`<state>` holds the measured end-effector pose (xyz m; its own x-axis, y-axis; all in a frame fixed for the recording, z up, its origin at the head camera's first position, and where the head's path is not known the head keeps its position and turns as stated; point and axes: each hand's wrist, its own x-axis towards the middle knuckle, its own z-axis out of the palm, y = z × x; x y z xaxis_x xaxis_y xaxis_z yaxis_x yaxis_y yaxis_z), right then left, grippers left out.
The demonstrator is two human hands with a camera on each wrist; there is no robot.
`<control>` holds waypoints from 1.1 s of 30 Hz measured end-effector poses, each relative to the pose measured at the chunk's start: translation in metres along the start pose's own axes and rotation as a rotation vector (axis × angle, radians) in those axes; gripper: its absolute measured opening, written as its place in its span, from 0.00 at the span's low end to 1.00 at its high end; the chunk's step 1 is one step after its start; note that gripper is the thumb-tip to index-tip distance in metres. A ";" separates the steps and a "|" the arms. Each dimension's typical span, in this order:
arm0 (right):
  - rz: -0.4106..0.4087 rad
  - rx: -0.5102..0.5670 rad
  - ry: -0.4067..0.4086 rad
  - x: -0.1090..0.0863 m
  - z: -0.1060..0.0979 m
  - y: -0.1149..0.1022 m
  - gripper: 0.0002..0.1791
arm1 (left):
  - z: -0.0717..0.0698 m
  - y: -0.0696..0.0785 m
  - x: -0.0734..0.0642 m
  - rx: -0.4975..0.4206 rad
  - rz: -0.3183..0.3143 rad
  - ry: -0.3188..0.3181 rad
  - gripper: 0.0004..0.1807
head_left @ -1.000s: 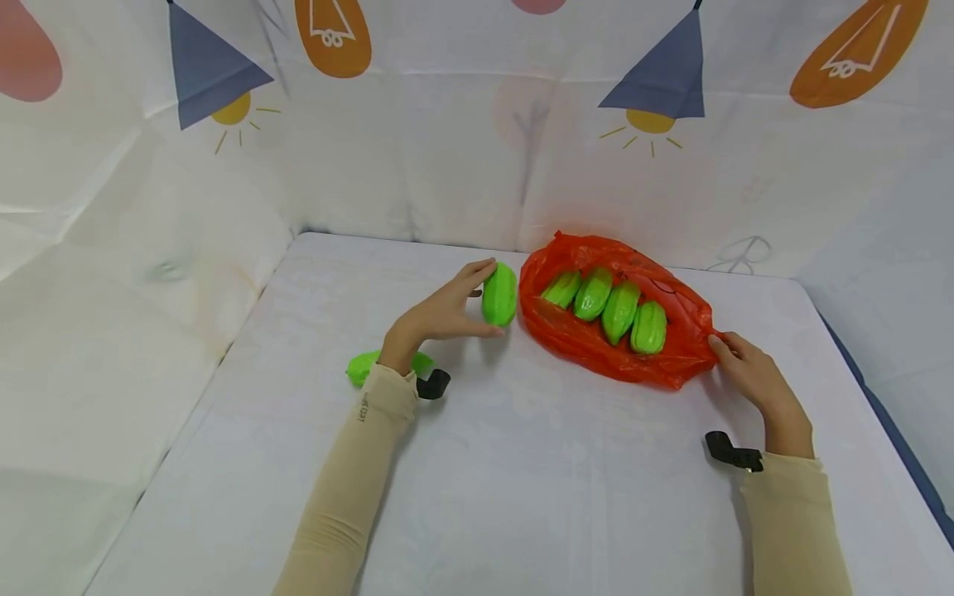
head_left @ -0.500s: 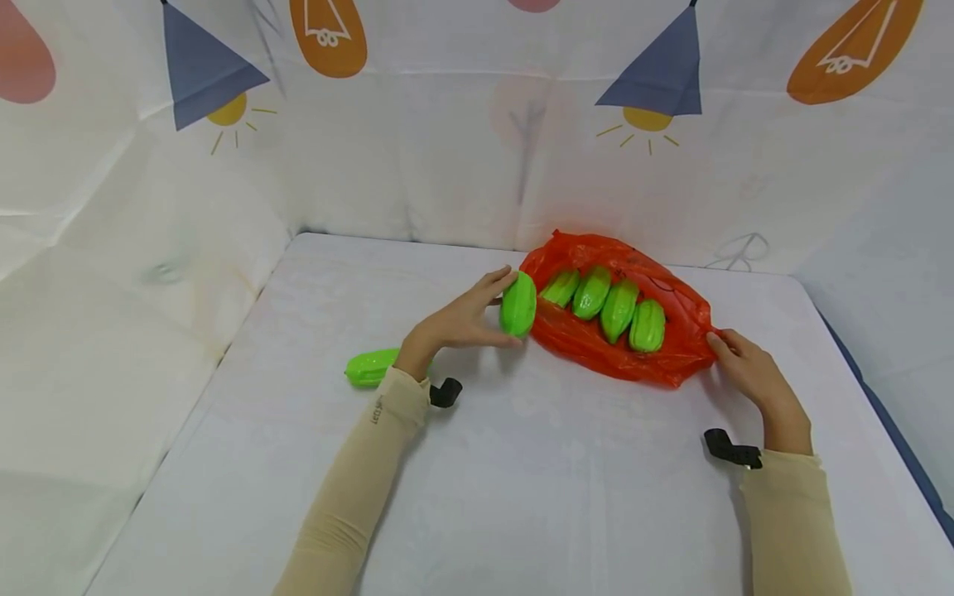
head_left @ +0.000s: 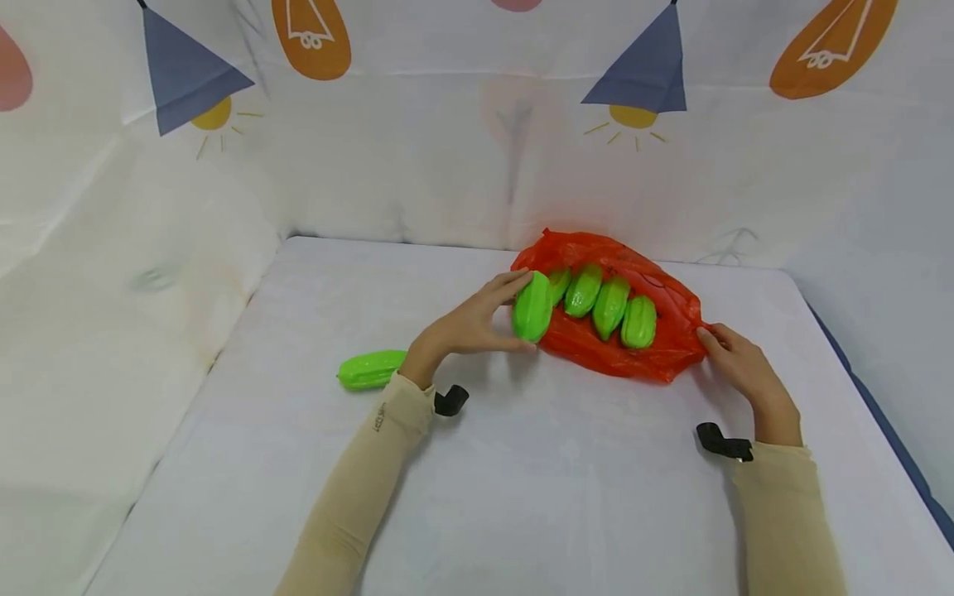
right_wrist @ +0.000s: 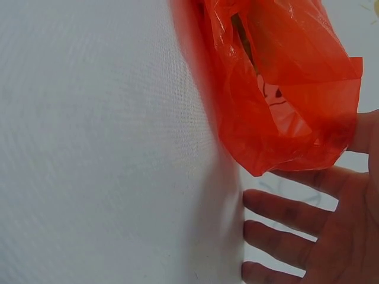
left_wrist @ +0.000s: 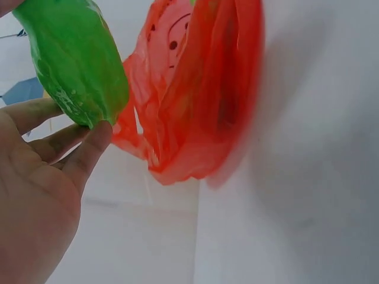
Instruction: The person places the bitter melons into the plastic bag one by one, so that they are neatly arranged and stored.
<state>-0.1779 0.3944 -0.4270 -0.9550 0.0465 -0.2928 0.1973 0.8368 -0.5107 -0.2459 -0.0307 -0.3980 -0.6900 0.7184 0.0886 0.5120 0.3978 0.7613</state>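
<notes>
My left hand [head_left: 477, 323] grips a bright green, ribbed star fruit [head_left: 532, 307] by its ends, between thumb and fingertips. In the left wrist view the same star fruit [left_wrist: 80, 62] shows glossy, its tip at my fingertips. It overlaps the left rim of the red plastic bag [head_left: 599, 356] in the head view. Several more star fruit [head_left: 611, 306] lie in a row inside the spread bag. My right hand [head_left: 745, 368] pinches the bag's right edge; in the right wrist view the red film [right_wrist: 296, 118] passes between thumb and index finger, the other fingers extended.
Another green star fruit [head_left: 368, 370] lies on the white table [head_left: 537, 480], left of my left wrist and partly behind it. A white patterned cloth wall [head_left: 417, 149] rises behind the table's far edge. A black wrist camera [head_left: 450, 401] sits on each wrist.
My left hand has carried its star fruit to the right, from beside the bag to over its left rim. My right hand keeps its pinch on the bag. The view has shifted slightly.
</notes>
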 end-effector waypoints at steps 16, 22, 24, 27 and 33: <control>-0.020 -0.002 0.026 0.003 0.000 0.000 0.40 | 0.012 0.025 0.047 0.071 -0.028 -0.094 0.57; -0.005 0.005 0.016 0.002 -0.002 0.001 0.40 | 0.019 0.028 0.074 0.121 -0.059 -0.203 0.57; -0.001 0.006 0.012 0.002 -0.002 0.001 0.40 | 0.021 0.028 0.082 0.150 -0.079 -0.240 0.57; 0.010 0.014 0.005 0.001 -0.001 0.002 0.41 | 0.024 0.027 0.093 0.186 -0.099 -0.273 0.57; 0.015 0.018 0.006 0.002 0.000 0.002 0.42 | 0.028 0.028 0.108 0.179 -0.120 -0.281 0.58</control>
<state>-0.1793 0.3959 -0.4284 -0.9533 0.0624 -0.2954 0.2154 0.8262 -0.5205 -0.2918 0.0737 -0.3852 -0.5957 0.7795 -0.1938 0.5346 0.5648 0.6287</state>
